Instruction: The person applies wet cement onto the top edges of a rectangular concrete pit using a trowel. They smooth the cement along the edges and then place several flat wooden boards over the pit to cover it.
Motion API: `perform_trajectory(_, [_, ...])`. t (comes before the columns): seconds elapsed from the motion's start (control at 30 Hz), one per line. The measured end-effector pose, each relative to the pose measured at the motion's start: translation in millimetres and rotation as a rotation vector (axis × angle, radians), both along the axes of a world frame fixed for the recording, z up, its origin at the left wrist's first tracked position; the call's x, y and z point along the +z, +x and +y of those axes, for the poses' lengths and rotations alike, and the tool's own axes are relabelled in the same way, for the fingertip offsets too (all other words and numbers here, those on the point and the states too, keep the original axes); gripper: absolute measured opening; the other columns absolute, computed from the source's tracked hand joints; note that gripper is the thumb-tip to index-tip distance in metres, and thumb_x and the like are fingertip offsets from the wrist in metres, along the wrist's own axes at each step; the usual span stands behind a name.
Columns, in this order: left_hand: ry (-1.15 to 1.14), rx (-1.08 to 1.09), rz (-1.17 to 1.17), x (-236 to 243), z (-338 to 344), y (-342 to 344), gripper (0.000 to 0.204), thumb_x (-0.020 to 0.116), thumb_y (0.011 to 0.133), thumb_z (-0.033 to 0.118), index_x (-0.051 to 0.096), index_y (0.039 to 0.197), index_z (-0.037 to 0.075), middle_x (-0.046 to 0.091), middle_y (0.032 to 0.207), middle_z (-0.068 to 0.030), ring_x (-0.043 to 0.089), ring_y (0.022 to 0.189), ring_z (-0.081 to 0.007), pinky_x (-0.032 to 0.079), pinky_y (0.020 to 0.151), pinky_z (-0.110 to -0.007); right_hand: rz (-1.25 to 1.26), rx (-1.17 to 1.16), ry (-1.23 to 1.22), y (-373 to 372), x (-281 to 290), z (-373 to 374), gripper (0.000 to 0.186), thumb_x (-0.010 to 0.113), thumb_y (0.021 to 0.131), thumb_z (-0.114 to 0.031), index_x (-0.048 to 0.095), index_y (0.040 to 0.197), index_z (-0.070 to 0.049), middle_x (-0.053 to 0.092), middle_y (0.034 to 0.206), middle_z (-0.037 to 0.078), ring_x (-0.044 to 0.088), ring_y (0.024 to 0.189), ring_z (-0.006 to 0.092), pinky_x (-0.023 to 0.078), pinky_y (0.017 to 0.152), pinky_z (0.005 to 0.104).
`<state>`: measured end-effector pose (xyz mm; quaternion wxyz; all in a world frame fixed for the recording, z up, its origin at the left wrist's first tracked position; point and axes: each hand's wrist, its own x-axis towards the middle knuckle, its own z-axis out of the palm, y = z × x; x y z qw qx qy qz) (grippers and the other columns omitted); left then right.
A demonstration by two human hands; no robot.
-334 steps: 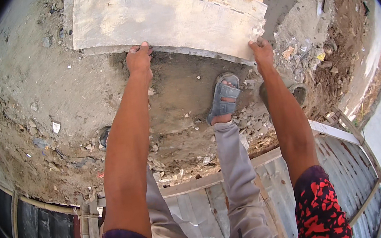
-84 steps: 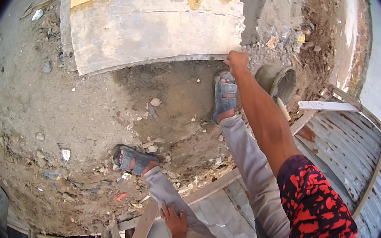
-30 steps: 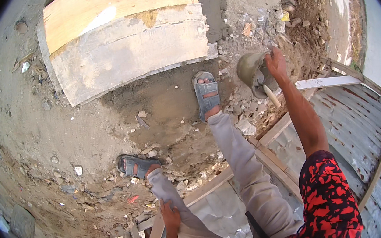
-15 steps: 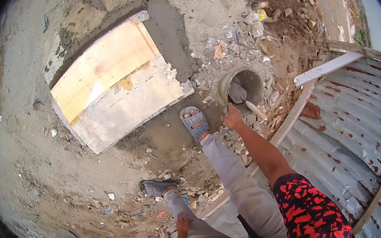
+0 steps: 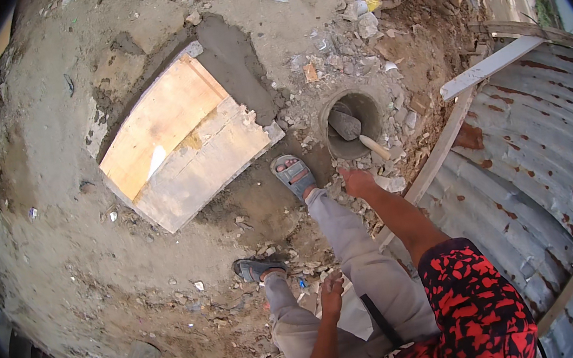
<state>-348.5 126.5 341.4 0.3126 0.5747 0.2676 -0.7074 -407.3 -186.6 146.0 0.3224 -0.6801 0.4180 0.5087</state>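
A grey, mortar-stained bucket [image 5: 373,121] stands on the rubble right of centre. A trowel [image 5: 347,124] lies in it, its grey blade inside and its pale wooden handle [image 5: 375,147] resting over the near rim. My right hand [image 5: 355,181] is just short of the bucket, apart from its rim, with a finger stretched out and nothing visible in it. Over my lap, my left hand [image 5: 331,295] hangs with its fingers curled, and nothing shows in it. Left of the bucket, a wooden board [image 5: 160,123] and a grey slab [image 5: 203,164] lie side by side on the ground.
Wet grey mortar [image 5: 234,61] borders the board's far and right sides. Rusty corrugated metal sheets [image 5: 518,167] with a wooden beam [image 5: 439,154] lie at my right. A white plank [image 5: 489,67] crosses their far corner. Broken stones [image 5: 368,25] are scattered beyond the bucket.
My right hand has let go of the bucket's rim and drawn back slightly. The bucket, tilted before, now stands more upright. My left hand has risen away from my left knee toward the right.
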Motion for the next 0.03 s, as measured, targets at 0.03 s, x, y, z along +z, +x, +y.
perform_trajectory(0.03, [0.001,0.086,0.027,3.2,-5.9,-1.7,0.056,0.058,0.094,0.03,0.041,0.141,0.007,0.052,0.135,-0.0103,0.05,0.125,-0.0256,0.044,0.098,-0.039,-0.008,0.124,0.024,-0.6,-0.7,0.1,0.068,0.068,0.081,-0.03,0.04,0.14,-0.015,0.055,0.134,0.02,0.056,0.122,0.0337,0.043,0.1,0.0528])
